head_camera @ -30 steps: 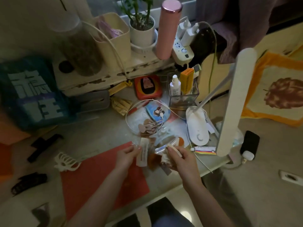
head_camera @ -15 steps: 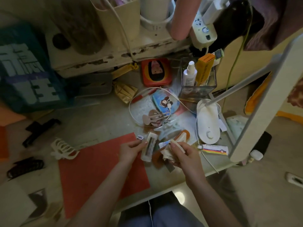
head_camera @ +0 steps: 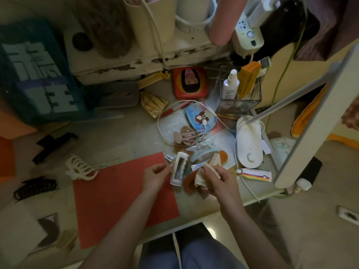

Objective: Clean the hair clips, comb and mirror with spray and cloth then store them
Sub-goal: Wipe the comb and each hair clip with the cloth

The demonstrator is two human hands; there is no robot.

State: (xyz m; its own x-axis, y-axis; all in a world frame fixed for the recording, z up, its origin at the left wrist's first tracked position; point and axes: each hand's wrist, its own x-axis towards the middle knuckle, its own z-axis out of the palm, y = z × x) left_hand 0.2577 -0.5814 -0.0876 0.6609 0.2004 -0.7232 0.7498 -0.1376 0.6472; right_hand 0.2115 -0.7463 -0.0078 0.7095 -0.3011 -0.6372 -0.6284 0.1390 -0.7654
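My left hand (head_camera: 154,176) pinches a white rectangular hair clip (head_camera: 179,168) by its left edge, above the right side of a red mat (head_camera: 116,199). My right hand (head_camera: 217,179) grips a bunched beige cloth (head_camera: 201,177) just right of the clip. A cream claw clip (head_camera: 79,168) lies at the mat's left corner. Two black clips (head_camera: 53,144) (head_camera: 35,188) lie further left. A white spray bottle (head_camera: 230,84) stands in a clear box (head_camera: 239,102). A round blue mirror (head_camera: 198,118) and brown clips (head_camera: 184,135) lie behind my hands.
A white desk lamp (head_camera: 249,142) with a long head (head_camera: 310,117) stands on the right, a cable (head_camera: 165,115) looped beside it. A tube (head_camera: 254,174) lies near the table edge. A red tin (head_camera: 191,82), grey tray (head_camera: 114,95) and blue bag (head_camera: 37,74) sit behind.
The view has dipped down and nearer to the table. Both hands stay close together with the white clip and cloth, the clip now tilted more upright.
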